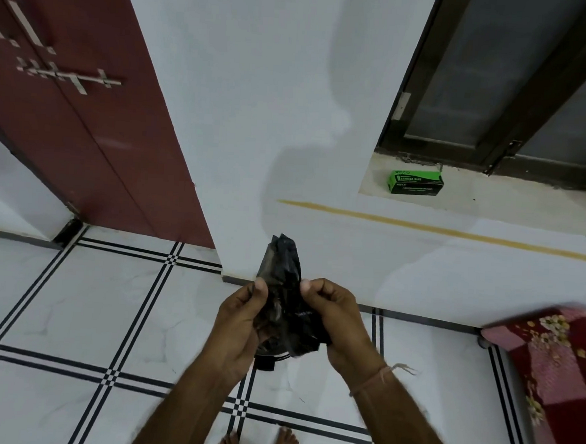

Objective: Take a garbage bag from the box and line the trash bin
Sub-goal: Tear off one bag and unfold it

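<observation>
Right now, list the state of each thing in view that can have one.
garbage bag: crumpled, still folded, held between both hands.
left hand: pinching the bag.
right hand: pinching the bag.
green garbage bag box: lying on the window sill; flap not readable.
red door: swung open.
window: shut.

A home: tiled floor (73,311), maroon door (86,106), floral bedding (557,358).

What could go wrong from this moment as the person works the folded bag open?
1. The black garbage bag is still bunched, pinched between the left hand and right hand; pulling hard on thin film may tear it.
2. No trash bin is clearly in view, only something dark behind the hands, so lining it may need a search.
3. Bare feet on glossy floor tiles could slip.
</observation>
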Demonstrator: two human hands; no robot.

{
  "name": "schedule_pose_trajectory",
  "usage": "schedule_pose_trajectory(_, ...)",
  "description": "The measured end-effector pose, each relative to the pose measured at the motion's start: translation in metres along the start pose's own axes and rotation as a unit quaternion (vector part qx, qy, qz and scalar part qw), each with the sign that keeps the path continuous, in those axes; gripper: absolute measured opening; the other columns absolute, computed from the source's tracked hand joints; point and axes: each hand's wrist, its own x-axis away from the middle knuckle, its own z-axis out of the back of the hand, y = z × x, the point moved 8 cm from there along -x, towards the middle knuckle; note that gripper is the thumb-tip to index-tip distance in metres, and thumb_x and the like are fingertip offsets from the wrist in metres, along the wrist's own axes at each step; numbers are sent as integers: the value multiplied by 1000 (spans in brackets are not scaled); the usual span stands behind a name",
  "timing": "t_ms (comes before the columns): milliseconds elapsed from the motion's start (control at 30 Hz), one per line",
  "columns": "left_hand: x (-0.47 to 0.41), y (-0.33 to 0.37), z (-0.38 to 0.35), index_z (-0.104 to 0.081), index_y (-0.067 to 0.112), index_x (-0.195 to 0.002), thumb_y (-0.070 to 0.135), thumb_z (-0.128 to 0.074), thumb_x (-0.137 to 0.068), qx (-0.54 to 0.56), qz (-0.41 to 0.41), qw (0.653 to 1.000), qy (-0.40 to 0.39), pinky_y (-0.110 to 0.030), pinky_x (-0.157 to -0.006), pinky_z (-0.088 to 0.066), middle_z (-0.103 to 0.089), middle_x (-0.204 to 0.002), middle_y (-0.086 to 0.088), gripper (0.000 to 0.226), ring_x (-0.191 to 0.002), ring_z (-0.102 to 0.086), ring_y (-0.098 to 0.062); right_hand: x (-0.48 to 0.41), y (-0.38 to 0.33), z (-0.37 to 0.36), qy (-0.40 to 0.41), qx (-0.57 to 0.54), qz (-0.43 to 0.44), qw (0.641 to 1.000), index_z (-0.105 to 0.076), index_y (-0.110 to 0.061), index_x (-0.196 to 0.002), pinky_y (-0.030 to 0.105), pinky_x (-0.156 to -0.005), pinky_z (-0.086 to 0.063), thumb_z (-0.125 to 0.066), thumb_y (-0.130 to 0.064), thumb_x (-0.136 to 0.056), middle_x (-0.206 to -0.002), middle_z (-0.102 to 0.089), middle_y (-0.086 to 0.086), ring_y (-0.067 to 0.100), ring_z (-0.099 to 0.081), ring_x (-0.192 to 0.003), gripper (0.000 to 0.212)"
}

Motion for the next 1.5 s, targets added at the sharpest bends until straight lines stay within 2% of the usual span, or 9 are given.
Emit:
schedule_pose_trajectory(267, -11, -11, 79, -66, 0, -111, 42, -46, -99, 212, 54, 968, 123, -31, -65, -65, -77, -103, -13, 48, -95, -74, -23, -18, 39, 48, 79, -222, -195, 952, -56, -15, -78, 13, -28, -24, -49, -22, -107, -49, -52, -5, 2, -41, -33, 31)
schedule_pose_trajectory(500, 0, 2, 125, -71, 2, -87, 24, -60, -96, 253, 47, 948, 186, -51, -99, -44, -78, -74, -21, 26, -92, -66, -35, -27, 52, 80, 129, -185, -228, 947, -64, -19, -84, 29, -64, -44, -45, -14, -106, -61, -65, -1, 16, -56, -68, 30)
schedule_pose_trajectory(633, 3, 15, 144, -67, 13, -105, 23, -66, -92, 264, 17, 945, 192, -43, -69, -59, -79, -71, -15, 16, -68, -76, -30, -27, 51, 90, 144, -210, -207, 945, -58, -22, -90, 24, -52, -49, -44, 0, -105, -62, -71, 2, 19, -55, -68, 29)
schedule_pose_trajectory(767, -1, 2, 150, -84, 10, -77, 37, -29, -111, 207, 28, 950, 231, -41, -59, -65, -80, -97, -11, 70, -72, -79, -26, -29, 36, 73, 101, -188, -148, 966, -71, -11, -103, 22, -60, -61, -48, 0, -103, -88, -77, 6, 18, -68, -77, 25)
schedule_pose_trajectory(900, -18, 13, 105, -66, 7, -95, 35, -40, -110, 76, 74, 966, 236, -41, -77, -55, -69, -118, -24, 41, -89, -66, -29, -41, 31, 16, 46, -74, -169, 982, -75, -4, -104, 33, -85, -64, -70, -14, -94, -101, -73, 11, 23, -70, -92, 15)
schedule_pose_trajectory(1033, -29, 147, 44, -59, 8, -100, 41, -41, -107, -44, -256, 942, 215, -29, -80, -52, -69, -104, -1, 38, -90, -62, -7, -53, -97, -42, 99, 40, 163, 981, -77, -11, -102, 33, -83, -57, -70, -9, -95, -100, -73, 5, 18, -68, -93, 11)
schedule_pose_trajectory(1133, -1, 180, 10, -48, 15, -93, 27, -38, -109, -300, -474, 811, 165, -20, -69, -38, -47, -79, 14, 22, -75, -49, 6, 1, -136, -63, 142, 300, 505, 796, -72, -14, -124, 28, -100, -50, -65, -7, -97, -124, -71, 3, 18, -66, -116, 29)
schedule_pose_trajectory(1233, -37, 37, 99, -63, 7, -104, 64, -35, -89, -390, -154, 896, 149, -40, -78, -50, -68, -91, -6, 65, -96, -69, -25, -38, 49, -29, -24, 602, 114, 790, -73, -26, -111, 35, -89, -54, -64, -24, -93, -113, -75, 9, 31, -69, -111, 20)
schedule_pose_trajectory(1500, -67, -10, 212, -69, 5, -108, 46, -37, -105, -188, 14, 967, 173, -55, -95, -57, -74, -108, -20, 51, -104, -70, -38, -19, 107, 11, 72, 96, -115, 986, -77, -16, -111, 29, -75, -57, -66, -28, -99, -108, -78, 2, 11, -69, -99, 20)
